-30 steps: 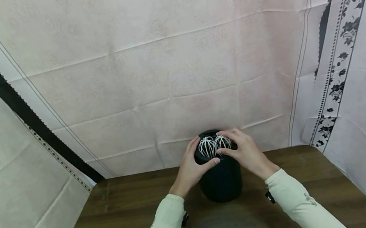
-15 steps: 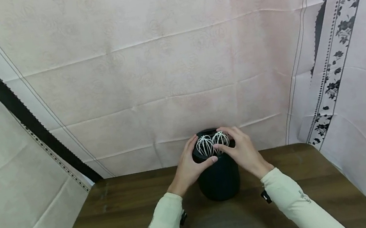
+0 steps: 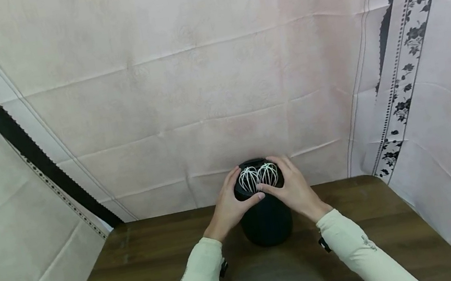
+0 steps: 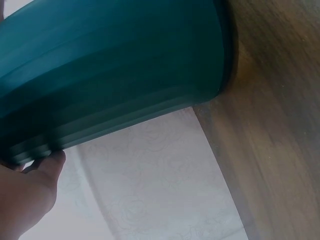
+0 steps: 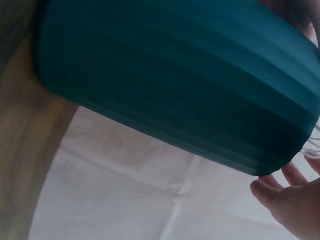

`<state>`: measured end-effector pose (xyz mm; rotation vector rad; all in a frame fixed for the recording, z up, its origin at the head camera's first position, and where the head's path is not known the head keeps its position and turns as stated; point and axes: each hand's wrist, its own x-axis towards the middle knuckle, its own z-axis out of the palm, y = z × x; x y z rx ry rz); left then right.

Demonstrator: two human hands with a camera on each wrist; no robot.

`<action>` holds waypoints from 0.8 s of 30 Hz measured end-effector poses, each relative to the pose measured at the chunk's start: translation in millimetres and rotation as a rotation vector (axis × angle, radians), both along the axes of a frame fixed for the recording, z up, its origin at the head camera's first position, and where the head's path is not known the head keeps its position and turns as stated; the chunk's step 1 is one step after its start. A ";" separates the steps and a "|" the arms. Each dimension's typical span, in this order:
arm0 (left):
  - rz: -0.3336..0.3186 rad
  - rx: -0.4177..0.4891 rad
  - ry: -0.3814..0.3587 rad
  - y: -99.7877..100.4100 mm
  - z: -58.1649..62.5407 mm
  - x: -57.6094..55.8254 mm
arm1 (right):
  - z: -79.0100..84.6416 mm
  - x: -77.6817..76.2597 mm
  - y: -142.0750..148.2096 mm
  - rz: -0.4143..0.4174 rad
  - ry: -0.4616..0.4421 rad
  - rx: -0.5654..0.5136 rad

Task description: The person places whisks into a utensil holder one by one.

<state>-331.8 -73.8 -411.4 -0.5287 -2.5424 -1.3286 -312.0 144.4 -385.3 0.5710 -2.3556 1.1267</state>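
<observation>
A dark teal, ribbed cylindrical container [image 3: 266, 224] stands upright on the brown wooden table [image 3: 161, 266]. Out of its top poke the white wire heads of two whisks, the left whisk [image 3: 249, 179] and the right whisk [image 3: 267, 174], side by side; their handles are hidden inside. My left hand [image 3: 229, 208] grips the left side of the rim, thumb across the front. On the right side my right hand [image 3: 298, 192] holds the rim, its thumb at the front just below the wires. In the right wrist view its fingertips [image 5: 262, 187] lie right at the rim's edge.
A pale patterned cloth [image 3: 183, 93] hangs behind the table's back edge, close behind the container. More cloth panels hang at the left [image 3: 12, 206] and right [image 3: 448, 136]. Wooden tabletop extends around the container.
My right hand has slid from over the right whisk's edge outward onto the container's rim, uncovering that whisk. My left hand keeps its hold. The head view has shifted slightly.
</observation>
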 end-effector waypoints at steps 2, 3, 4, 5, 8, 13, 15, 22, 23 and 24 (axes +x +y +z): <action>-0.001 0.004 -0.006 -0.7 -1.3 0.2 | -4.7 -0.7 1.6 0.005 -0.040 -0.009; -0.001 0.005 -0.006 -1.3 -2.0 0.0 | -7.4 -1.0 2.3 0.007 -0.061 -0.011; 0.001 0.005 -0.005 -2.6 -2.8 -0.2 | -10.0 -1.1 2.5 0.010 -0.086 -0.012; 0.003 0.006 -0.003 -4.0 -3.5 -0.5 | -12.9 -1.5 2.9 0.014 -0.108 -0.008; -0.001 0.002 0.004 -7.8 -4.4 -1.6 | -21.3 -3.1 3.9 0.026 -0.154 -0.008; -0.040 -0.015 0.005 -13.1 1.9 -10.0 | -28.6 -7.3 4.9 0.052 -0.169 -0.071; -0.054 -0.025 0.007 -15.5 5.8 -14.5 | -29.9 -9.7 3.9 0.054 -0.163 -0.092; -0.009 -0.082 0.025 -22.1 2.6 -9.3 | -33.6 -7.7 1.5 0.018 -0.152 -0.069; 0.004 -0.081 0.022 -22.9 1.0 -5.4 | -33.8 -5.4 2.4 0.010 -0.156 -0.068; 0.018 -0.081 0.014 -23.8 -0.2 -0.9 | -33.5 -2.5 3.9 0.000 -0.162 -0.068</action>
